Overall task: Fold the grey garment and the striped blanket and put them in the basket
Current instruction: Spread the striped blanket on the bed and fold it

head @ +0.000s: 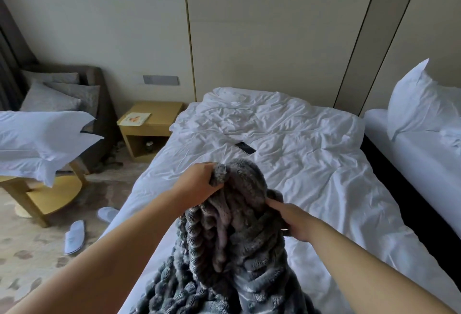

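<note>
Blanket (232, 246): grey, plush, ribbed in stripes; bunched and lifted above the bed (311, 164), its lower part trailing onto the sheet. Left hand (199, 181): closed on a top corner, raised, probably so an edge can be found and the cloth shaken out for folding. Right hand (291, 221): fingers pinched on the blanket's side. Phone (245, 148): laid beyond on the bed, well apart. Basket and garment: not seen.

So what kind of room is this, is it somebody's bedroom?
Probably a hotel room. There are two beds, the near bed and a second bed, both with plain white bedding, a small bedside table, and white slippers on the carpet.
</note>
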Demonstrator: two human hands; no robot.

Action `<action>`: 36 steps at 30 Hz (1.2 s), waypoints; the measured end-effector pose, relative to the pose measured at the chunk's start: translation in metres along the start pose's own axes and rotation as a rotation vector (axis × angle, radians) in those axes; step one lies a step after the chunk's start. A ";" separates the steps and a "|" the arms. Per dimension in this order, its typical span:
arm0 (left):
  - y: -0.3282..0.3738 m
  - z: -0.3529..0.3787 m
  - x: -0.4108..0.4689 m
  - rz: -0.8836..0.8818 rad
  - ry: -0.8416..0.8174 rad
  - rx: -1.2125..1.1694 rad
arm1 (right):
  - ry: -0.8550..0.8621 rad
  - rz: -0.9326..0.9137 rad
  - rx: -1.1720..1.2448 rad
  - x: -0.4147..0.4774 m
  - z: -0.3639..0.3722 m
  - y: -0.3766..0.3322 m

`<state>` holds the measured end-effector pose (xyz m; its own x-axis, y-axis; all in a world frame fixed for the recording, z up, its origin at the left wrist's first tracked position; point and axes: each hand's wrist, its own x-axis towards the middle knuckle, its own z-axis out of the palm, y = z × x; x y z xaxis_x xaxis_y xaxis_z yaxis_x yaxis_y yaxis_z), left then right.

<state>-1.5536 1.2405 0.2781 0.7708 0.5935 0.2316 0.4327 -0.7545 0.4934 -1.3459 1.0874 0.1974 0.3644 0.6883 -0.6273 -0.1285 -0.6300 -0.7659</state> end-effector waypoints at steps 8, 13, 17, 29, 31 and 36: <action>-0.019 -0.079 0.048 -0.272 0.367 0.048 | 0.571 -0.266 -0.612 -0.036 -0.056 -0.157; -0.046 -0.145 0.076 -0.608 0.842 -0.237 | 1.259 -0.493 -0.442 -0.084 -0.129 -0.233; -0.075 -0.154 0.071 -0.728 0.723 -0.218 | 1.212 -0.232 -0.458 -0.107 -0.180 -0.213; -0.065 -0.146 0.081 -0.517 0.513 -0.165 | 0.985 -0.386 -0.130 -0.106 -0.178 -0.205; -0.069 -0.143 0.085 -0.557 0.548 -0.172 | 0.729 -0.207 -0.230 -0.094 -0.173 -0.193; -0.072 -0.147 0.087 -0.585 0.735 -0.216 | 1.266 -0.505 0.103 -0.092 -0.179 -0.188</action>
<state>-1.5864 1.3882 0.3863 -0.0568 0.9418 0.3314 0.5033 -0.2597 0.8241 -1.1902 1.0785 0.4242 0.9717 0.0012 0.2360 0.2221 -0.3428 -0.9128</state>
